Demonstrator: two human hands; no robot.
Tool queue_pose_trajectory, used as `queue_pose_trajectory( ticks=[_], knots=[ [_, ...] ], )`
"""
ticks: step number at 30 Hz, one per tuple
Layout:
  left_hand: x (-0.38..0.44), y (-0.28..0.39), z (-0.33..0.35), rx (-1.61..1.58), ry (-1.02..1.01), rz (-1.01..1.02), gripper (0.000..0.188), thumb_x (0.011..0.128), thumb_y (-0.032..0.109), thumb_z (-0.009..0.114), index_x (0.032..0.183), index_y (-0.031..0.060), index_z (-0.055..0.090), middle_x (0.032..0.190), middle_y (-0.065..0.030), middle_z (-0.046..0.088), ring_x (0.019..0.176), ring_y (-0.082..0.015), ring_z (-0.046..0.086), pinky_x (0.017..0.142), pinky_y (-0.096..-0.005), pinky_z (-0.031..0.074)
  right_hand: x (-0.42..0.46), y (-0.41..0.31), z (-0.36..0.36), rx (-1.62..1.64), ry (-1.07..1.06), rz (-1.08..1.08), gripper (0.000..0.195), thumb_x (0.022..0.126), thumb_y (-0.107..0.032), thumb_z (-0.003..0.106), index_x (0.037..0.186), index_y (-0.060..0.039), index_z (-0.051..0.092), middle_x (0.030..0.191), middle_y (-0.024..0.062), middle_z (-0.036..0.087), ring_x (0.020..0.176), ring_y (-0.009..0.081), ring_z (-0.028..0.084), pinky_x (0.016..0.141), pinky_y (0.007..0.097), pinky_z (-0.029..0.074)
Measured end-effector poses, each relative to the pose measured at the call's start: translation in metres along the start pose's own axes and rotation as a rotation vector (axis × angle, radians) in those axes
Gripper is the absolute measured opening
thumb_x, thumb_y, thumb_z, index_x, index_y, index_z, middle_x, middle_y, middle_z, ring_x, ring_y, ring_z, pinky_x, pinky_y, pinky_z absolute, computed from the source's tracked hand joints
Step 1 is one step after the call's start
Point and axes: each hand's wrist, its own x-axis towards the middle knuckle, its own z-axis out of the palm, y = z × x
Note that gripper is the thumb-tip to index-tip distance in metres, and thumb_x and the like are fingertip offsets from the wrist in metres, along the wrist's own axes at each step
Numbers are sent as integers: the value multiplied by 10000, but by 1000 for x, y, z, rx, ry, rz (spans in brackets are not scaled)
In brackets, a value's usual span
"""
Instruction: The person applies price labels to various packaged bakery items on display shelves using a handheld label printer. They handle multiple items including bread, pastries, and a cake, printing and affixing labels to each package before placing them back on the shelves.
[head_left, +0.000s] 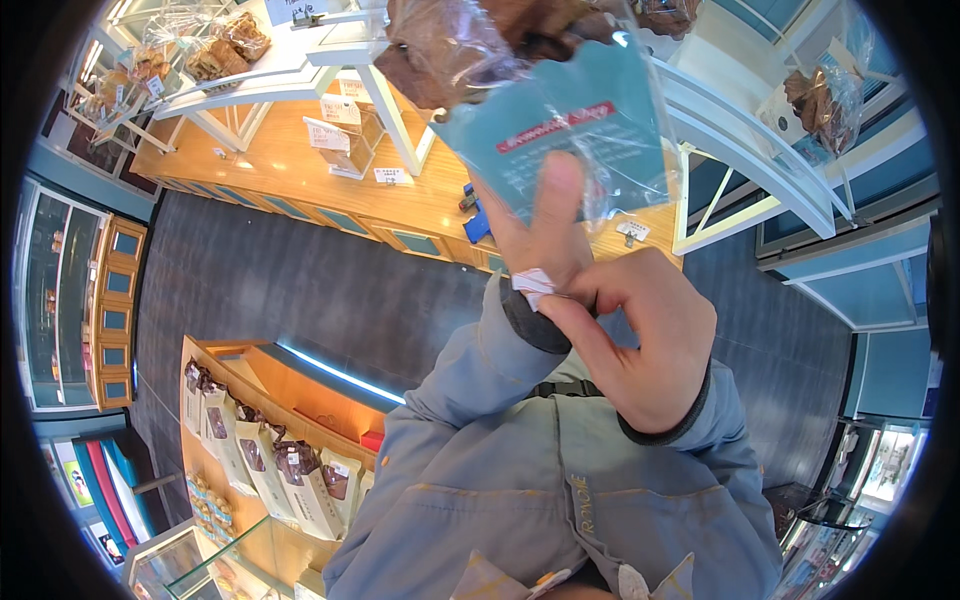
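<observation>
My left hand (544, 217) is raised in front of me and grips a clear plastic bag of brown baked goods (457, 56), its thumb on the teal card (570, 127). The card has a scalloped edge, a red band and printed writing. My left fingers are mostly hidden behind the bag. Thumb and index finger of my right hand (649, 341) pinch a small white label with red lines (534, 285) at the left wrist, near the dark cuff. Whether the label is stuck to the skin cannot be told.
Ahead runs a wooden counter (255, 172) with white display stands (397, 120), packaged pastries (225, 56), and small boxes (341, 146). A blue object (478, 225) lies near its edge. Behind on the left, paper bags (255, 457) line a wooden shelf (247, 375). Dark floor (315, 277) lies between.
</observation>
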Motion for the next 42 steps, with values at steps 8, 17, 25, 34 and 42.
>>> queue_pose_trajectory(
  ticks=[8,17,25,34,42],
  knots=[
    [2,14,-18,-394,-409,-259,571,931,513,293,1314,92,343,1226,-98,481,1076,-230,494,898,-386,407,2,24,-2,395,-136,250,206,757,-37,664,956,-6,620,802,80,550,713,181,536,631,269,418],
    [2,10,-21,-590,-489,-330,576,923,512,280,1322,101,343,1238,-97,473,1098,-255,483,903,-434,398,-9,38,5,823,-214,503,168,766,-16,645,934,-18,645,865,63,563,736,137,513,642,242,402],
    [2,6,-20,-573,-372,-260,615,896,531,308,1347,115,337,1311,-87,425,1188,-299,413,981,-514,310,8,29,-42,657,-51,75,164,708,38,691,851,-3,623,820,53,560,684,94,475,594,218,367],
    [-4,1,-20,-705,-385,-289,653,882,561,326,1348,103,321,1288,-103,435,1158,-298,442,960,-471,352,25,19,-48,1090,-72,422,116,782,20,660,884,26,605,816,41,635,716,50,570,627,166,437],
    [-7,2,-13,-532,-291,-225,557,894,462,374,1271,52,383,1170,-145,516,1019,-283,534,855,-440,440,26,16,-32,1082,56,465,144,764,43,665,890,22,599,779,37,627,693,48,574,608,161,443]
  ],
)
